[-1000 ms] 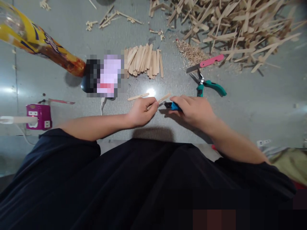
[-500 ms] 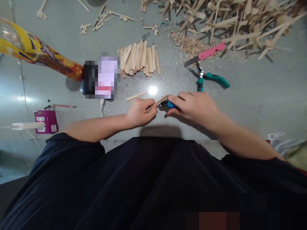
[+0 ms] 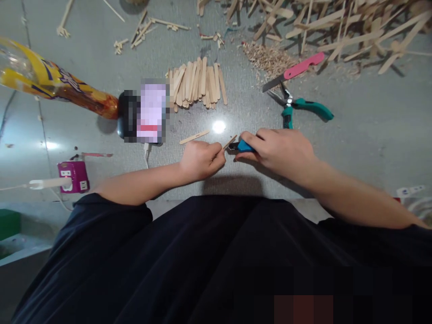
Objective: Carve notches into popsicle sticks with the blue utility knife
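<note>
My left hand [image 3: 202, 159] pinches a flat wooden craft stick [image 3: 231, 142], whose free end points up and right out of my fingers. My right hand [image 3: 281, 148] is closed around a blue-handled utility knife [image 3: 245, 146]. Its dark tip lies close below the stick; whether the blade touches the wood I cannot tell. Just above my left hand, a single craft stick [image 3: 195, 137] with a small slot near one end rests on the table. Beyond it is a row of loose craft sticks [image 3: 199, 84].
Green-handled pliers [image 3: 288, 102] and a pink folding saw [image 3: 302, 66] lie above my right hand, beside wood shavings [image 3: 270, 60]. A large stick pile [image 3: 324, 27] fills the back right. At left are a phone [image 3: 151, 110], a yellow-labelled bottle [image 3: 64, 83] and a purple power adapter [image 3: 74, 176].
The view has shifted slightly, so the table things appear moved a little right. The stick in my left hand appears turned more edge-on. Both hands keep their holds.
</note>
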Demonstrator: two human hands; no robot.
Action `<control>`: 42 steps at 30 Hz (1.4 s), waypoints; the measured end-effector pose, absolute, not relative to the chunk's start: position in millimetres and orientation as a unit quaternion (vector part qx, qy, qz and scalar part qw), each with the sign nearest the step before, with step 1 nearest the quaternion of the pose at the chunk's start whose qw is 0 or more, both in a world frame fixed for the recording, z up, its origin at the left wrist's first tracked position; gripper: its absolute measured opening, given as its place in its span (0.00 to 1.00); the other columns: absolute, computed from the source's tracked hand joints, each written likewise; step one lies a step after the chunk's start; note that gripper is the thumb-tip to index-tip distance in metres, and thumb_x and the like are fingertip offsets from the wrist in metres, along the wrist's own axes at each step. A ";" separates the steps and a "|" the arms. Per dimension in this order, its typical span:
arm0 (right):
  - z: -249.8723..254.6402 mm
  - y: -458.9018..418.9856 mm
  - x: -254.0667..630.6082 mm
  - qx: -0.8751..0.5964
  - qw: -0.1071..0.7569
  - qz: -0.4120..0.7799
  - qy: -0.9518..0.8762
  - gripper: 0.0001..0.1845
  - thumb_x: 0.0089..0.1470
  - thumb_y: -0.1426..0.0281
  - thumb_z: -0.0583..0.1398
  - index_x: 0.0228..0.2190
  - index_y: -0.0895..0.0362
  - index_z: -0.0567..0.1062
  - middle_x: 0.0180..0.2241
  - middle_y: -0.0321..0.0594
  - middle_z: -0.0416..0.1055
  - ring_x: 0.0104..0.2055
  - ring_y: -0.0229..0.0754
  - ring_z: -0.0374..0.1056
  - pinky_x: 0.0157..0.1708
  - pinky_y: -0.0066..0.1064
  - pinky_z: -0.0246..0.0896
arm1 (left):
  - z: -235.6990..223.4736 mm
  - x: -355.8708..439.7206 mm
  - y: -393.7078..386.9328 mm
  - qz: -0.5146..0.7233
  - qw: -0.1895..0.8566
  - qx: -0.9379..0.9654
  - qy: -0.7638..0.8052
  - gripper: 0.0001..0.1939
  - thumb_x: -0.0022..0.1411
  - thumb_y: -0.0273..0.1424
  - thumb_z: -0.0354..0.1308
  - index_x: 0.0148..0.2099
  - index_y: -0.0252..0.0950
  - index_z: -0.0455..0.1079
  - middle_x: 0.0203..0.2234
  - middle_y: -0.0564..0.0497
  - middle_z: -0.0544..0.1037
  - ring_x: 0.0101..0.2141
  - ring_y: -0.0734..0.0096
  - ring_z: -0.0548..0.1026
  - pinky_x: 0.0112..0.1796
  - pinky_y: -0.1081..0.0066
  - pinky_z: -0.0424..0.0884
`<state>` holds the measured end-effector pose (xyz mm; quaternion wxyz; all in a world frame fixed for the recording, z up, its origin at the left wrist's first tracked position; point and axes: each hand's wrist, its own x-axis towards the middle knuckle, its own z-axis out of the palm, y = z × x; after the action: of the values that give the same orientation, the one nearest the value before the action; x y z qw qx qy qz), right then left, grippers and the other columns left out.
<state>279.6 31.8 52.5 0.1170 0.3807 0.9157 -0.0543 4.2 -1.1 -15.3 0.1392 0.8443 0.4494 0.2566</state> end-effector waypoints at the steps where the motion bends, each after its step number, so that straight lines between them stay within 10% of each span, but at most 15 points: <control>1: 52.5 31.4 279.4 0.388 0.118 -0.060 0.912 0.41 0.83 0.38 0.50 0.68 0.58 0.81 0.40 0.53 0.83 0.32 0.53 0.71 0.31 0.41 0.37 | -15.5 4.3 -0.8 0.257 0.138 0.842 0.453 0.22 0.77 0.34 0.55 0.26 0.41 0.66 0.15 0.53 0.67 0.18 0.71 0.61 0.27 0.65 0.49; 8: 49.7 35.9 285.7 0.415 0.069 -0.209 0.883 0.35 0.82 0.38 0.53 0.52 0.53 0.84 0.36 0.50 0.82 0.35 0.56 0.74 0.31 0.41 0.41 | -11.1 4.5 1.2 0.296 0.182 0.808 0.476 0.22 0.74 0.32 0.58 0.26 0.42 0.58 0.15 0.56 0.63 0.19 0.73 0.58 0.27 0.64 0.48; 16: 49.0 33.1 278.8 0.510 -0.220 -0.450 0.699 0.17 0.70 0.50 0.69 0.40 0.49 0.77 0.32 0.39 0.77 0.33 0.50 0.72 0.36 0.43 0.63 | 2.7 9.0 -2.7 0.399 0.587 0.584 0.394 0.29 0.88 0.51 0.57 0.34 0.40 0.71 0.16 0.56 0.71 0.17 0.76 0.69 0.23 0.72 0.66; 22: 44.8 13.6 249.3 0.431 -0.297 -0.744 0.416 0.19 0.60 0.57 0.79 0.44 0.49 0.80 0.29 0.32 0.78 0.19 0.37 0.64 0.20 0.37 0.58 | 8.5 11.4 -9.0 0.378 0.689 0.515 0.344 0.29 0.85 0.55 0.63 0.37 0.38 0.75 0.17 0.56 0.74 0.18 0.78 0.69 0.23 0.74 0.65; 42: 34.4 10.0 239.3 0.391 -0.304 -0.763 0.416 0.25 0.59 0.47 0.81 0.37 0.50 0.79 0.27 0.29 0.79 0.17 0.33 0.63 0.18 0.32 0.60 | 2.9 14.9 -7.0 0.329 0.724 0.521 0.311 0.33 0.82 0.61 0.65 0.35 0.38 0.74 0.15 0.57 0.71 0.16 0.77 0.68 0.22 0.74 0.70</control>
<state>239.3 10.0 34.4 -0.3044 0.3910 0.4160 -0.7625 14.9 -7.0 2.9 0.7240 0.5206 0.3105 0.3292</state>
